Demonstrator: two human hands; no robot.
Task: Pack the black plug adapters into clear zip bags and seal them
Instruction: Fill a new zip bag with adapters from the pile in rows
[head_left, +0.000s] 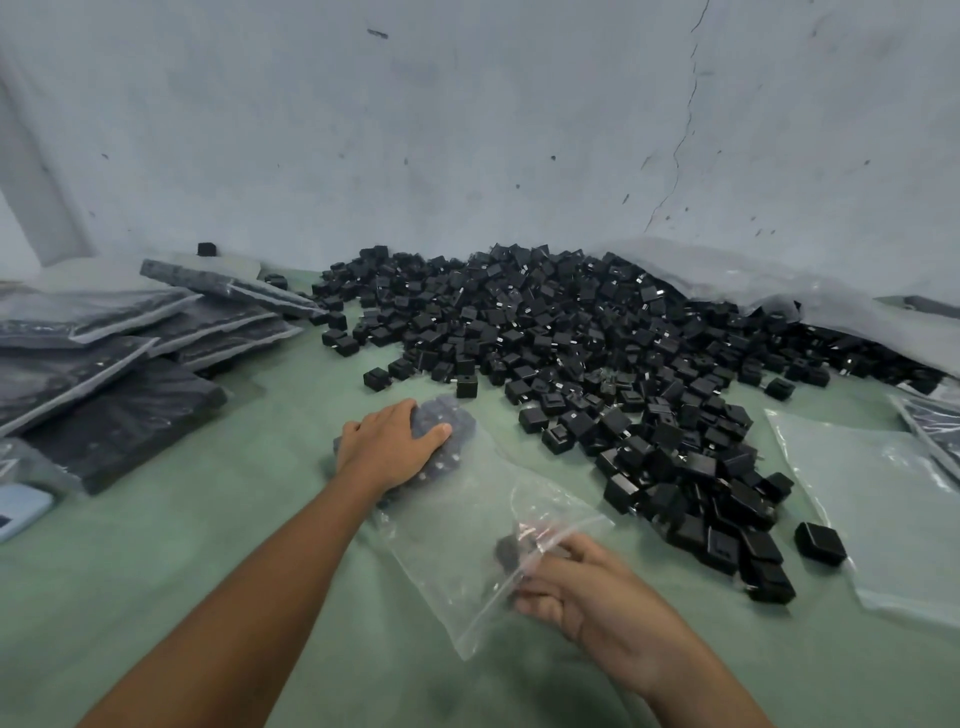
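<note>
Right grip (587, 587) pinches the mouth of the clear zip bag (452, 530) on the green worktop (260, 493) while the flat-fingered left grip (389, 447) presses its plug adapters (457, 431) down; filling looks underway, so next probably comes another handful from the pile (597, 338).

Open green surface (249, 519) runs between stacked filled bags (104, 358) and adapter pile (571, 332); wall (467, 130) seemingly close behind.

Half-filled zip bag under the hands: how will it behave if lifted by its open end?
Likely floppy: the zip bag film is wrinkled and lies flat where empty. Probably end-heavy, since adapters cluster under the left hand. They may slide toward the unsealed mouth that the right hand pinches.
</note>
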